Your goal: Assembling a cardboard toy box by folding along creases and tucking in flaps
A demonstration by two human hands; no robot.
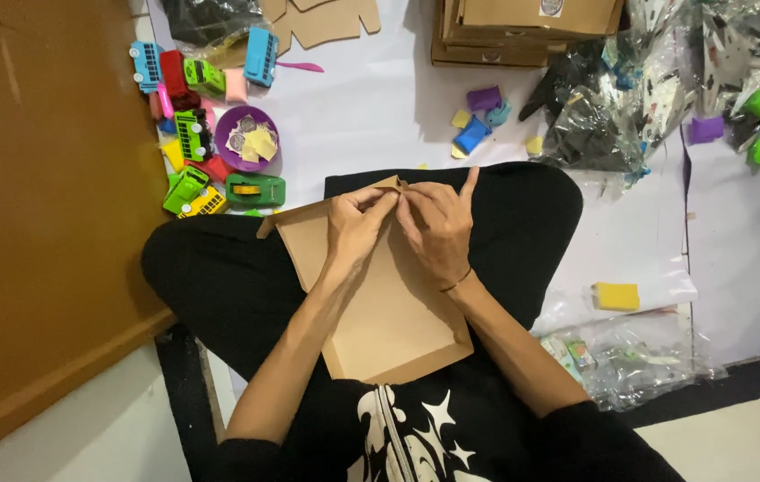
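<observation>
Cardboard sheet (389,303), plain brown, flat on lap, top flap pinched by both hands' grip.

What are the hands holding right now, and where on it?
Both hands, left hand and right hand, pinch the far top edge of a flat brown cardboard piece lying on the lap, at a small folded tab.

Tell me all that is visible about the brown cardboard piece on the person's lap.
The brown cardboard piece is a flat, plain, tan sheet, like an unfolded box, with narrow folded flaps along its near and right edges. It lies tilted across the person's crossed legs in black trousers. The left hand and the right hand both rest on its far end and pinch a small tab at the top edge. Its surface looks smooth and unprinted.
</observation>
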